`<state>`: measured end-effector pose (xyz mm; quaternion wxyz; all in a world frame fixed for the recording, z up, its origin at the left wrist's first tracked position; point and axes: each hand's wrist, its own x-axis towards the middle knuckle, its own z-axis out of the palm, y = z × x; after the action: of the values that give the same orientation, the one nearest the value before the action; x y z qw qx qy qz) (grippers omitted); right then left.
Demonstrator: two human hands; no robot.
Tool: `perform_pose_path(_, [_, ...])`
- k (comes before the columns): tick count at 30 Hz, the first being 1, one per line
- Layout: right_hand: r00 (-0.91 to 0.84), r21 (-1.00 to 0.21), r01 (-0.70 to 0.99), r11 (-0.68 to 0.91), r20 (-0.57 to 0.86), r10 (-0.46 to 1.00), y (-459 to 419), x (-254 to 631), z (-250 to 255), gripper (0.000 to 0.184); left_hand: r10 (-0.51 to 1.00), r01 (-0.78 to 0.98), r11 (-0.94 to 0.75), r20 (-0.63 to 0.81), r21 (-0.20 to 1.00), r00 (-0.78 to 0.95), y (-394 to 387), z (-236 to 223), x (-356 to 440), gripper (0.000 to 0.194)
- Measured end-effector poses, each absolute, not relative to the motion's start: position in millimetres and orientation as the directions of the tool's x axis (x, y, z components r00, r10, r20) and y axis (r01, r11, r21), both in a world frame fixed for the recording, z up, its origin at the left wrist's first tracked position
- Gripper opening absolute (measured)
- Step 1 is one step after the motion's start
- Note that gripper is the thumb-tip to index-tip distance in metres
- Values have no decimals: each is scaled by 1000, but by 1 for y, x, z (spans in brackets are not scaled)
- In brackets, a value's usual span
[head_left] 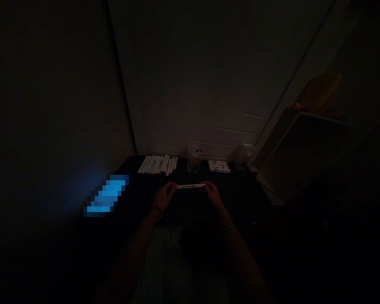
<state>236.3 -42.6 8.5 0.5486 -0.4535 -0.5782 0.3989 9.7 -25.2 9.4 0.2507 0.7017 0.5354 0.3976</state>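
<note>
Between my two hands a white marker (191, 186) with dark print lies level, held by its ends above the dark table. My left hand (165, 195) is closed on its left end. The fingers of my right hand (211, 194) pinch its right end. Beyond my left hand, a row of white markers (158, 164) lies side by side. A clear container (194, 162) with a few dark-tipped things in it stands past the held marker. To its right is a flat pack of small markers (219, 166). The room is very dark, so fine detail is lost.
A second clear container (245, 157) stands at the back right against the wall. At the left of the table (240, 198), a glowing blue blurred screen (107, 196) lies. A shelf unit (291, 143) with a yellowish thing (323, 90) on top rises at the right.
</note>
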Motion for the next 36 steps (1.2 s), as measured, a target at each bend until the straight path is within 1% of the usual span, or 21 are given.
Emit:
perform_pose_path(9, [10, -961, 84, 264, 266, 964, -42, 236, 8, 26, 944, 529, -321, 311, 785, 111, -25, 9, 10, 37])
perform_pose_path(14, [44, -964, 118, 239, 245, 968, -42, 236, 8, 24, 948, 524, -307, 304, 794, 94, -26, 11, 11, 37])
perform_pose_path(21, [22, -960, 105, 259, 263, 965, -43, 236, 10, 24, 937, 517, -340, 332, 786, 112, -23, 7, 9, 35])
perform_pose_path(29, [8, -950, 57, 308, 309, 951, -42, 237, 8, 25, 941, 523, -329, 321, 787, 109, -24, 8, 9, 36])
perform_pose_path(36, [23, -955, 73, 289, 291, 956, -40, 238, 6, 26, 940, 520, -327, 327, 789, 96, -26, 10, 10, 35])
